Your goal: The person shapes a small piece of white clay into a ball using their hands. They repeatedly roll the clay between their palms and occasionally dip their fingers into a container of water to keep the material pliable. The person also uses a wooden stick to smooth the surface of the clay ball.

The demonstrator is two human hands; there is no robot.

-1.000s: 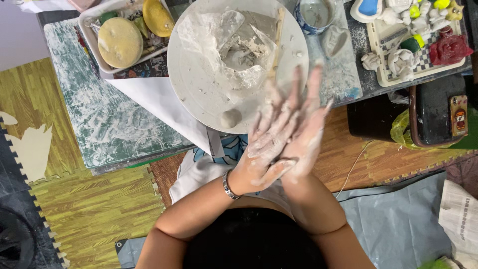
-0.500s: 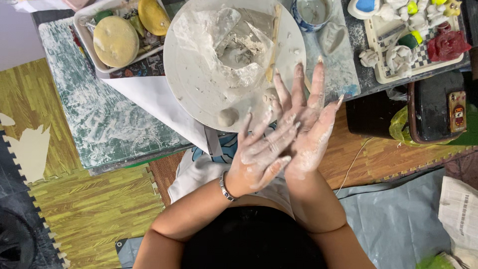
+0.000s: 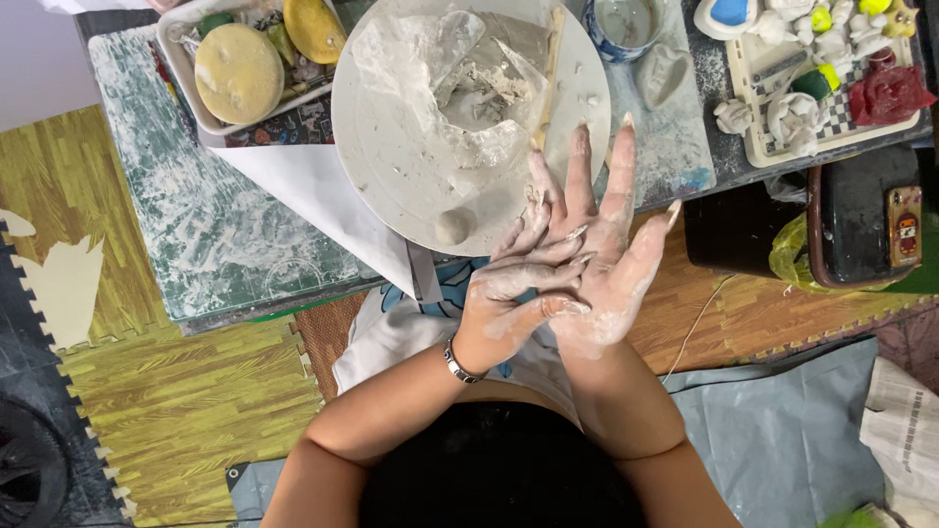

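**Clay-coated hands pressed together below a round work board**

The person's right hand is held flat and spread, palm turned up toward the camera, fingers extended and slightly fanned; the long fingertips reach over the near edge of the round white board. The left hand lies across the right palm, its fingers curled lightly so that the fingertips rest on the base of the right fingers. Neither hand closes around an object: the right is fully open, the left loosely bent and in contact only with the other hand. Both are coated in pale grey-white clay. A metal bracelet circles the left wrist.

The round board sits on the low table, just beyond the hands. It carries a torn, hollow mass of white clay, a thin wooden stick laid along its right side, and a small clay ball near the front rim, close to the left fingers but apart from them.

To the left of the board stands a white tray holding yellow sponges. To the right are a small cup and a checkered tray of small clay figures. A dark box stands at the right, on the wood-pattern floor mats.
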